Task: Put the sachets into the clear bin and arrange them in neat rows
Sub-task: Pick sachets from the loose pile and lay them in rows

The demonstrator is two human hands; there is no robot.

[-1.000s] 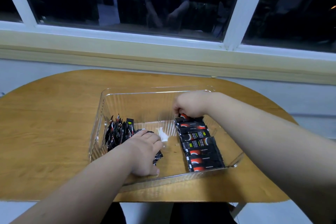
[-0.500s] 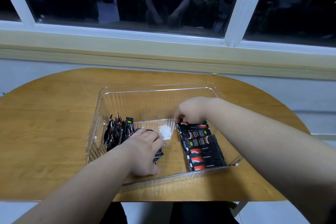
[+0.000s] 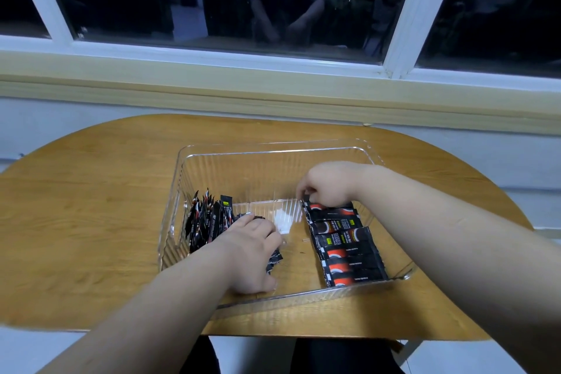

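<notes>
A clear ribbed bin [image 3: 267, 155] sits on the wooden table. Along its right side lies a flat row of several black-and-red sachets [image 3: 346, 252]. My right hand [image 3: 329, 187] rests at the far end of that row, fingers closed on the top sachet. At the left of the bin several sachets [image 3: 208, 222] stand on edge in a loose bunch. My left hand [image 3: 249, 255] lies palm down over more sachets beside that bunch, its fingers bent around them; most of those are hidden under it.
The round wooden table [image 3: 91, 222] stands against a wall under a window sill [image 3: 212, 76]. A small white patch [image 3: 282, 220] shows in the bin's middle. The bin's back half holds nothing. The table's front edge is close to my body.
My right hand has slid slightly toward me along the right row, pressing the top sachet down. The left hand has stayed on its sachets. The view shifted a little.
</notes>
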